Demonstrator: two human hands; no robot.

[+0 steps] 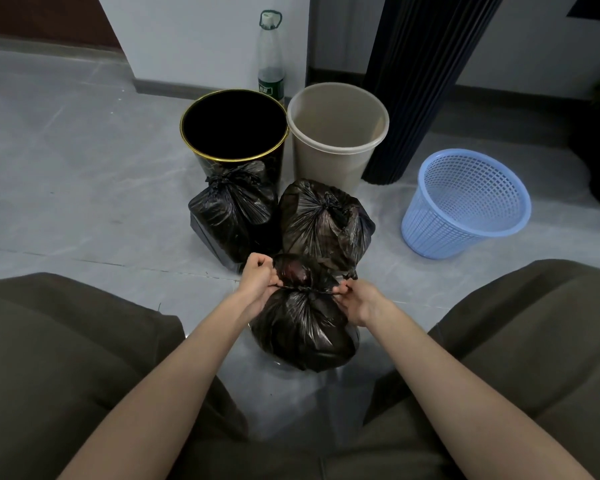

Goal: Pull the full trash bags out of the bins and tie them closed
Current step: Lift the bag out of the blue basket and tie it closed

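A full black trash bag (pixel 300 332) sits on the floor between my knees. My left hand (pixel 258 278) grips one twisted end of its top on the left. My right hand (pixel 359 301) grips the other end on the right, and the strands are stretched taut across a knot between them. Behind it lie two more black bags, one (pixel 227 214) on the left and one (pixel 323 220) on the right, both with their tops bunched and knotted. Three bins stand beyond: a black bin with a gold rim (pixel 187 140), a beige bin (pixel 329 164), and a blue mesh basket (pixel 461 233) tilted at the right.
A tall clear plastic bottle (pixel 271 53) stands against the white wall behind the bins. A dark ribbed column (pixel 413 81) rises right of the beige bin. My knees in olive trousers fill both lower corners. Grey tiled floor stretches to the left.
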